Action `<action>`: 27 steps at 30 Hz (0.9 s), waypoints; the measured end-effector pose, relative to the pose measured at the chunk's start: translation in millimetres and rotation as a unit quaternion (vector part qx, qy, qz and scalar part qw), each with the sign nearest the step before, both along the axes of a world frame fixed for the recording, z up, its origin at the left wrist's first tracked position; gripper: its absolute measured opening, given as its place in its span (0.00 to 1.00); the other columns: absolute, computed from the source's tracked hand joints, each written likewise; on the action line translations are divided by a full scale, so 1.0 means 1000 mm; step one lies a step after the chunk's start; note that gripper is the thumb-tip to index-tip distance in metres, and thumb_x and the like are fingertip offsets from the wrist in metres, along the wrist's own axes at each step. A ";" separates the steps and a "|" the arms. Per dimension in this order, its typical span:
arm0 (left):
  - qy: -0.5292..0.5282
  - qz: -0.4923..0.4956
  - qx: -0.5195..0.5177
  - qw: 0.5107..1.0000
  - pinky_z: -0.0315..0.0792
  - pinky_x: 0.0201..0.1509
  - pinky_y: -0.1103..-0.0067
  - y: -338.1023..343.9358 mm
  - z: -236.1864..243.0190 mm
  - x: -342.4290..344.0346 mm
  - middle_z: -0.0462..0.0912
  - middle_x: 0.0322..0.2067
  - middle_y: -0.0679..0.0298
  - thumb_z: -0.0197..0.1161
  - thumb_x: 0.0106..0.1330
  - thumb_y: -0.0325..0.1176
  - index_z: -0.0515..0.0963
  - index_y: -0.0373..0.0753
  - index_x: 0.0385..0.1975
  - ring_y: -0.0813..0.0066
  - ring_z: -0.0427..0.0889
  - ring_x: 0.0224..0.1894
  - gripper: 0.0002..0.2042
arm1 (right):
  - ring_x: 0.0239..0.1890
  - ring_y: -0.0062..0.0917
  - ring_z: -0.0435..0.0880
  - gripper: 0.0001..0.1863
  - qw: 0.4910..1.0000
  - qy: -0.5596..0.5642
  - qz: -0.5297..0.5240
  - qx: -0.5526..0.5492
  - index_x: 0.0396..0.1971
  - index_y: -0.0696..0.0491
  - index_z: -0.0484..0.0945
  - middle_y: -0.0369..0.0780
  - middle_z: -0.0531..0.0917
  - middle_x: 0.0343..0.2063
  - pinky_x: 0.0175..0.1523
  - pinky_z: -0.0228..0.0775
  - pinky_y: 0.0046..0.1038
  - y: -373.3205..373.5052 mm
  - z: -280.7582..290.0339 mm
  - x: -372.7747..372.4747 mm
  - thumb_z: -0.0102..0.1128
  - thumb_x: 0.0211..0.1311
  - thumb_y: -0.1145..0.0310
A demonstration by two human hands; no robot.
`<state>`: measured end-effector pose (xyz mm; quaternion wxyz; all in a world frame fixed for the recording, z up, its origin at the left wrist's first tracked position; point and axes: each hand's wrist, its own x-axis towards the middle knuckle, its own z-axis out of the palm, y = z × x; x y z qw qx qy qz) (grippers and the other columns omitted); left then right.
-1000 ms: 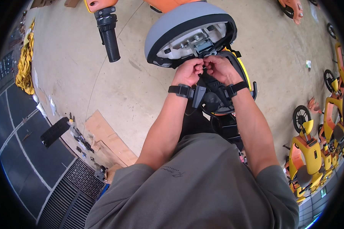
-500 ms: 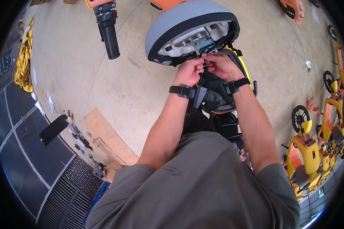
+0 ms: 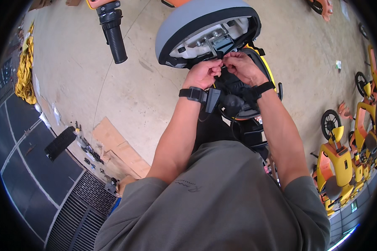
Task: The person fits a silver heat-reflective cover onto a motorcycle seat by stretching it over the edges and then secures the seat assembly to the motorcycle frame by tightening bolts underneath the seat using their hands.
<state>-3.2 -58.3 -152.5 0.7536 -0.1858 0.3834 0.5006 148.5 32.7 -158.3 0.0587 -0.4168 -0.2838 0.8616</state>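
I am looking down past both forearms at the grey seat, which is standing tipped up just beyond the hands, its pale underside facing the wearer. Its long axis is running across the view, the left end sitting a little closer to the wearer and the right end a little farther off. The metal bracket under its middle is what I am lining up on: it is lying straight ahead of the point where the fingertips are meeting, with only a small gap showing.

The left hand is coming in from below left, its fingers curling inward, close under the seat's near rim. The right hand is reaching in from the right, its thumb and fingertips drawing together; of the two, it is lying slightly nearer the bracket. The tips of both are nearly touching, and I am not managing to tell what, if anything, they are pinching, since the spot is too small and dark.

Below the fingers, the black bay is opening toward the wearer, with a yellow edge curving along its right side.
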 end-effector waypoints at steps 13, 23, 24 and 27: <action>0.193 -0.025 -0.062 0.979 0.50 0.17 0.84 0.019 0.001 0.016 0.65 0.18 0.66 0.51 0.56 0.21 0.67 0.35 0.22 0.83 0.58 0.13 0.03 | 0.24 0.12 0.71 0.02 0.990 -0.077 -0.072 0.092 0.22 0.54 0.76 0.32 0.77 0.22 0.31 0.62 0.16 -0.014 0.017 -0.006 0.58 0.53 0.75; -0.024 -0.113 -0.028 0.993 0.51 0.17 0.88 0.018 -0.016 -0.005 0.68 0.21 0.67 0.52 0.60 0.23 0.70 0.31 0.29 0.87 0.59 0.15 0.02 | 0.29 0.18 0.77 0.03 0.954 -0.112 0.054 0.272 0.27 0.60 0.76 0.36 0.79 0.24 0.36 0.68 0.20 -0.005 0.030 0.001 0.57 0.52 0.77; -0.041 -0.131 -0.019 0.990 0.51 0.17 0.88 0.019 -0.018 -0.009 0.67 0.20 0.69 0.53 0.61 0.24 0.70 0.31 0.30 0.88 0.59 0.15 0.02 | 0.30 0.18 0.78 0.04 0.959 -0.113 0.045 0.254 0.29 0.59 0.76 0.36 0.80 0.25 0.37 0.68 0.20 -0.006 0.027 0.001 0.57 0.53 0.77; -0.018 -0.143 -0.044 0.989 0.51 0.16 0.88 0.025 -0.019 -0.008 0.67 0.19 0.69 0.53 0.61 0.23 0.70 0.30 0.30 0.88 0.58 0.14 0.03 | 0.32 0.18 0.79 0.05 0.985 -0.090 -0.027 0.145 0.33 0.58 0.76 0.36 0.80 0.28 0.38 0.69 0.19 -0.010 0.020 0.006 0.57 0.56 0.77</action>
